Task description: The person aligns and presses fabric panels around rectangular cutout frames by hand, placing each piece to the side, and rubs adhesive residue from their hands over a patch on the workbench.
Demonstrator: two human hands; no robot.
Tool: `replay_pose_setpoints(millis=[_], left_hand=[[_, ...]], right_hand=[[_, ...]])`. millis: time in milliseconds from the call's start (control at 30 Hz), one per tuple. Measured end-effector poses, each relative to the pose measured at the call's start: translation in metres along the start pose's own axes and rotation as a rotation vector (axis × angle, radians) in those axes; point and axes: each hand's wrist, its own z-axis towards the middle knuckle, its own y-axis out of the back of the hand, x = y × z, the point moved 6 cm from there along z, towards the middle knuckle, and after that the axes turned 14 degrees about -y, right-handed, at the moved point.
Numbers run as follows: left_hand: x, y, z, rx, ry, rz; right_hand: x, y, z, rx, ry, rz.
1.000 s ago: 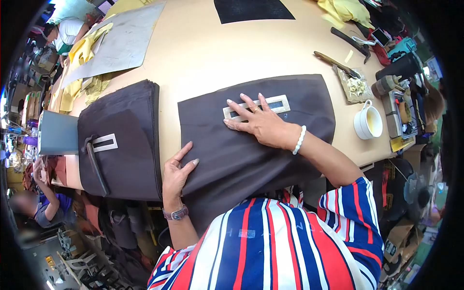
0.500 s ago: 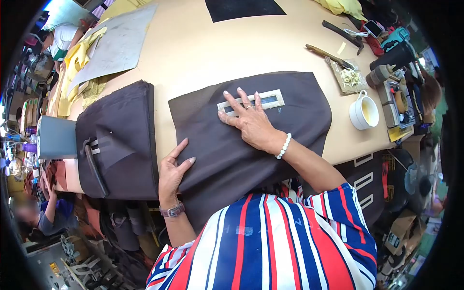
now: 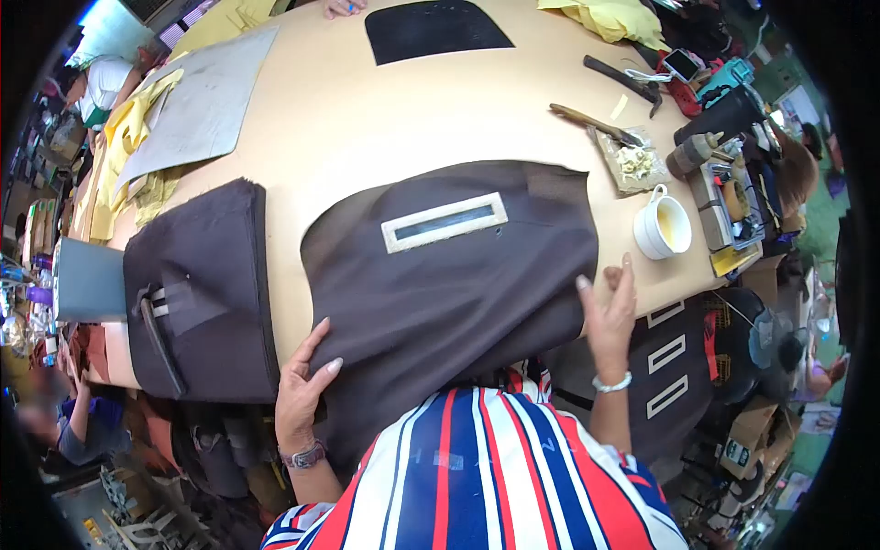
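Observation:
A dark brown sheet of leather-like material (image 3: 440, 312) hangs over the table's front edge toward my lap. On it lies a pale rectangular frame (image 3: 403, 239) with a dark slot in its middle. My left hand (image 3: 298, 394) rests at the sheet's left edge, thumb and forefinger spread apart, the thumb touching the material. At the right edge is my right hand (image 3: 609, 321), fingers apart and pointing up, its thumb against or just beside the sheet. The sheet's far edge curls up slightly.
Left stands a stack of dark sheets (image 3: 220, 302) with a dark tool handle (image 3: 163, 348) on top. A white cup (image 3: 650, 234), a glue-like clump on a board (image 3: 634, 165), a brush (image 3: 587, 119) and a hammer (image 3: 623, 81) lie right. Another person's hand (image 3: 343, 8) touches the far edge.
My right hand has left the pale frame and moved right and down to the sheet's right edge. The frame now shows fully. My left hand stays at the left edge.

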Motion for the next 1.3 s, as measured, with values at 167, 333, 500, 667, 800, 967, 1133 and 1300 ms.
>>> replay_pose_setpoints(millis=[167, 333, 500, 667, 800, 967, 1133, 1300], left_hand=[[-0.014, -0.011, 0.024, -0.063, -0.150, -0.018], [-0.040, 0.008, 0.051, -0.188, -0.334, -0.055], [-0.105, 0.013, 0.129, -0.168, -0.566, 0.080], [-0.109, 0.033, 0.263, 0.047, -0.373, -0.100], [-0.155, 0.046, 0.328, -0.020, -0.447, 0.074], [-0.260, 0.047, 0.313, 0.155, -0.778, -0.266], [-0.245, 0.028, 0.225, 0.139, -0.890, -0.189], [-0.141, 0.024, 0.168, -0.056, -0.499, -0.049]], right_hand=[[-0.003, -0.017, -0.002, 0.174, -0.112, 0.260], [0.013, 0.007, 0.027, 0.391, -0.295, 0.886], [0.083, -0.012, 0.128, 0.467, -0.072, 0.901], [0.137, -0.093, 0.246, 0.488, -0.176, 0.651], [0.197, -0.120, 0.331, 0.550, -0.106, 0.661], [0.288, -0.029, 0.335, 0.610, 0.296, 1.066], [0.269, 0.023, 0.277, 0.431, 0.379, 0.946], [0.188, 0.008, 0.193, 0.280, 0.462, 0.649]])
